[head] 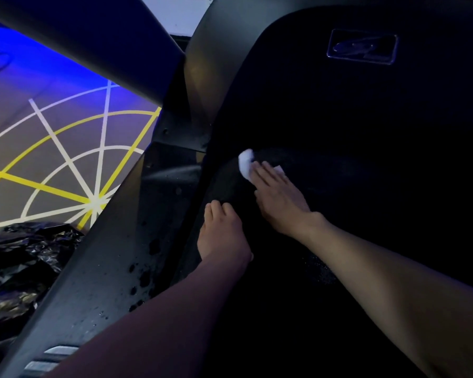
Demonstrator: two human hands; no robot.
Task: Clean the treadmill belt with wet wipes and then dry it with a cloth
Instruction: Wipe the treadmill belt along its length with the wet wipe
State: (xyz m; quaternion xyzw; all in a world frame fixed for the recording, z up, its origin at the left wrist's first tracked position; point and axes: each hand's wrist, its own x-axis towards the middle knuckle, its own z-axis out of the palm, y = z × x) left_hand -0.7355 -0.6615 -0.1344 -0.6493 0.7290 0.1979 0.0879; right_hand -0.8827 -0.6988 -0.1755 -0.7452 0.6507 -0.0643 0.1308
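The right hand (280,199) is laid flat, fingers extended and close together, pressing a white wet wipe (247,162) onto the treadmill belt (352,148); nothing is gripped — the wipe is merely pinned under the fingertips, with a bunched lobe showing beyond them and a small corner at their far side. The left hand (223,236) is rested palm-down on the belt just nearer than the right hand, fingers loosely together, holding nothing, and appears to be used as a brace.

The wipe is found on the belt at its left edge, close to where the belt meets the motor cover (339,77). Beside the belt on the left, the side rail (99,268) is seen carrying dark droplets or spots. Beyond the rail, a crumpled black plastic bag (25,257) is lying on the floor (52,148), which is marked with yellow and white lines. No drying cloth is visible.

Judged from this, the wiping stage is in hand and drying is not yet begun. Several slips are possible. Since the wipe is only pressed, not clasped, it may be rolled up or left behind under a sideways stroke, and the belt would then be rubbed by bare fingers. So near the belt's left edge, the bunched lobe could be dragged into the gap beside the rail. Weight placed on the left hand might let the belt creep — the brace would then be lost. In such dim light, missed patches could go unnoticed.
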